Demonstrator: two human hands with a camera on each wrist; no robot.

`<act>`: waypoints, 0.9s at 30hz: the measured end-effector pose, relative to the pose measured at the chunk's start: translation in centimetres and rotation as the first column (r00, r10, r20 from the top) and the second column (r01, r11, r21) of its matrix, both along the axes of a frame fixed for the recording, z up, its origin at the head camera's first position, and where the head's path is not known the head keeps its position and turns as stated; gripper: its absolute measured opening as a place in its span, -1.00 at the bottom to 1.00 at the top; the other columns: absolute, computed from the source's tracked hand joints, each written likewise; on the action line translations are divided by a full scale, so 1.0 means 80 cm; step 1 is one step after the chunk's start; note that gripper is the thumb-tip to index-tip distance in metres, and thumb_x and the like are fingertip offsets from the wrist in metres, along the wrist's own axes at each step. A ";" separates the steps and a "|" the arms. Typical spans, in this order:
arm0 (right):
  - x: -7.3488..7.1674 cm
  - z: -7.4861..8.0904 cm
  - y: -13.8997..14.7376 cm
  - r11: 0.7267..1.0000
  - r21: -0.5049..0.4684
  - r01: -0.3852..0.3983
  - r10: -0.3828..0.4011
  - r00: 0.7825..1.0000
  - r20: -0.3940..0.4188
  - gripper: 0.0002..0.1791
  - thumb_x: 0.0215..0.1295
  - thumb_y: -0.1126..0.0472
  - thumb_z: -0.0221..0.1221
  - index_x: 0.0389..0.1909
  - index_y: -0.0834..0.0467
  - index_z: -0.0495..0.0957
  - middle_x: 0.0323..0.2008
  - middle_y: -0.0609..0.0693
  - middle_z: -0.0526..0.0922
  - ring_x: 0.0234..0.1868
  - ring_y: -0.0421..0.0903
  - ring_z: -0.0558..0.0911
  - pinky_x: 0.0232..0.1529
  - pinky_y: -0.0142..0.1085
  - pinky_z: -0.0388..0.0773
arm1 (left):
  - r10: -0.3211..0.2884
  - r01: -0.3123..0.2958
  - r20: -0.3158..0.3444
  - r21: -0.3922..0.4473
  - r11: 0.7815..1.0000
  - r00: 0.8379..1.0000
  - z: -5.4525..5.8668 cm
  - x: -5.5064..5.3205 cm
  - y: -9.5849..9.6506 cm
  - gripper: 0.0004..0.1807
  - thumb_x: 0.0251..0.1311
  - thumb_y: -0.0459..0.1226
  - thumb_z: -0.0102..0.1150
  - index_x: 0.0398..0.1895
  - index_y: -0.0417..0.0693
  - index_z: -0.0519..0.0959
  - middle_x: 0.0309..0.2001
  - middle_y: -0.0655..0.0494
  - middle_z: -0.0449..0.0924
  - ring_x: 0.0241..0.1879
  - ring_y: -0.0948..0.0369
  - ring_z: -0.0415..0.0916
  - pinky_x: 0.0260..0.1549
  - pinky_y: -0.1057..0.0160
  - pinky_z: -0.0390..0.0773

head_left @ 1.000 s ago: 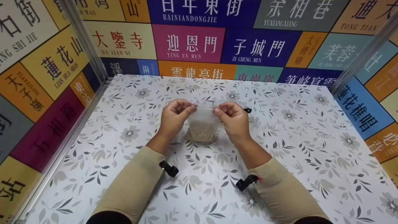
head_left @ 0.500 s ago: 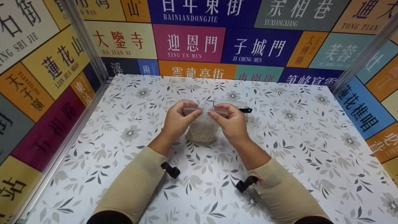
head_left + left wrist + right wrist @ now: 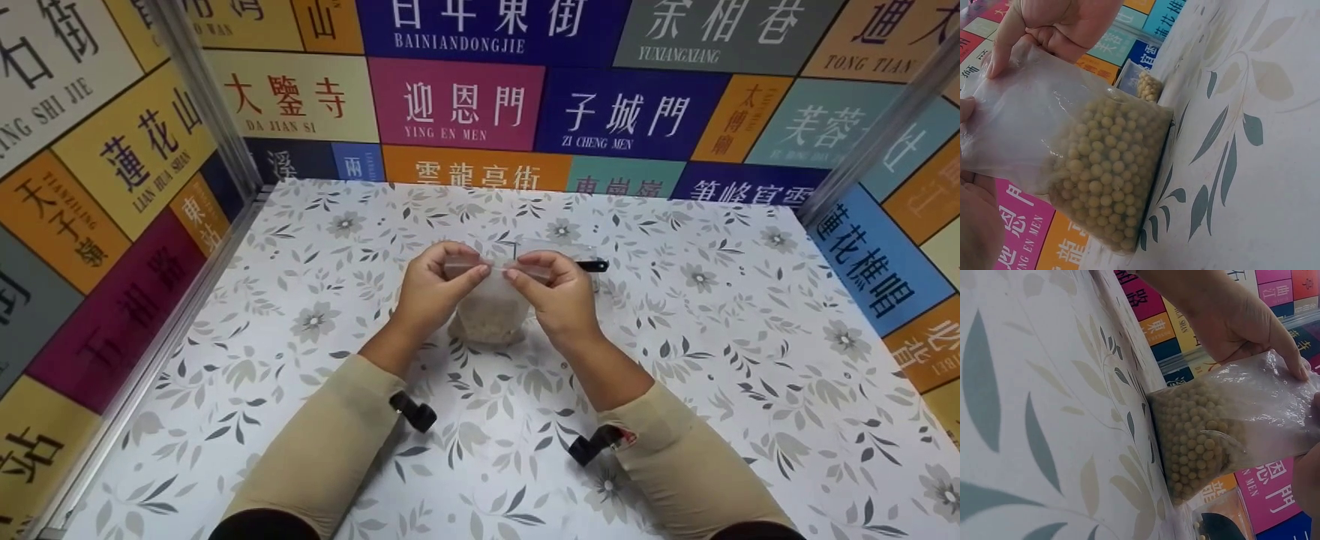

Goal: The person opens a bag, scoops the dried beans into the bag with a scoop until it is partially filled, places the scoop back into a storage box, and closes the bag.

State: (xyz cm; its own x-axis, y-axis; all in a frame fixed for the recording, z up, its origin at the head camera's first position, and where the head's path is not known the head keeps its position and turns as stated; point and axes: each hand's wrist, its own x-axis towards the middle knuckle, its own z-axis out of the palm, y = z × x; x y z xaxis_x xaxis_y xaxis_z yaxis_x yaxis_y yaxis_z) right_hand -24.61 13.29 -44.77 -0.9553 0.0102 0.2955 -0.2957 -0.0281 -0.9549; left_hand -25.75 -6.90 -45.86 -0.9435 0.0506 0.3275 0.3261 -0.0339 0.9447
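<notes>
A clear plastic bag [image 3: 491, 315] of round, pale yellow soybeans [image 3: 1112, 169] stands upright on the table between both hands. My left hand [image 3: 435, 289] pinches the top of the bag between thumb and fingers. On the other side, my right hand [image 3: 559, 292] pinches the same top edge, thumb tips close together near the middle. The beans fill the lower part of the bag, while its upper part looks cloudy and creased in the right wrist view. Fingers hide parts of the bag's mouth, so whether it is sealed I cannot tell.
Behind the right hand lies a clear container [image 3: 559, 246], partly hidden, with a black handle [image 3: 594, 266] beside or in it. More beans [image 3: 1148, 87] show inside it in the left wrist view. Sign-patterned walls [image 3: 457, 105] border the floral-covered table [image 3: 315, 450].
Both hands have moved inward along the bag's top edge, mostly in the first half second. The top now appears folded down between them, and more of the black handle shows.
</notes>
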 end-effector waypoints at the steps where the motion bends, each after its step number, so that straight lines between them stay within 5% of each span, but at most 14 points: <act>1: 0.000 0.000 0.000 1.000 0.001 0.002 -0.002 1.000 -0.002 -0.75 0.28 0.29 0.51 -0.08 0.23 0.72 -0.19 -0.05 0.89 -0.06 -0.12 0.85 -0.03 -0.35 0.80 | 0.000 0.000 -0.001 0.000 1.000 1.000 0.000 0.000 0.000 -0.74 0.28 -0.24 0.53 -0.05 -0.10 0.70 -0.09 0.01 0.85 -0.12 0.13 0.83 -0.02 0.21 0.83; 14: 0.004 0.003 -0.002 0.998 0.063 -0.027 0.026 1.000 0.012 -0.63 0.29 0.25 0.51 0.04 0.27 0.67 -0.13 -0.01 0.86 -0.02 -0.11 0.83 0.03 -0.32 0.81 | 0.009 -0.010 -0.032 -0.035 0.999 0.999 0.000 0.007 0.007 -0.54 0.17 -0.14 0.63 0.06 -0.03 0.65 -0.04 0.01 0.79 -0.05 0.10 0.80 -0.01 0.17 0.83; 21: 0.005 0.001 -0.001 0.996 0.085 -0.011 0.012 1.000 -0.013 -0.65 0.29 0.23 0.51 0.02 0.26 0.69 -0.13 -0.01 0.87 0.03 -0.10 0.83 0.04 -0.31 0.79 | 0.066 -0.070 -0.049 -0.075 0.995 0.997 0.001 0.009 0.011 -0.58 0.15 -0.12 0.64 -0.02 -0.02 0.66 -0.11 0.07 0.81 -0.11 0.17 0.80 -0.06 0.21 0.82; 27: 0.005 0.004 -0.001 0.996 0.087 0.003 -0.002 1.000 -0.015 -0.64 0.29 0.26 0.51 0.02 0.30 0.69 -0.11 0.04 0.87 0.00 -0.12 0.83 0.02 -0.32 0.80 | 0.062 -0.064 -0.039 -0.068 0.996 0.997 0.002 0.008 0.010 -0.61 0.18 -0.13 0.62 -0.02 -0.02 0.66 -0.12 0.06 0.83 -0.12 0.14 0.81 -0.07 0.20 0.83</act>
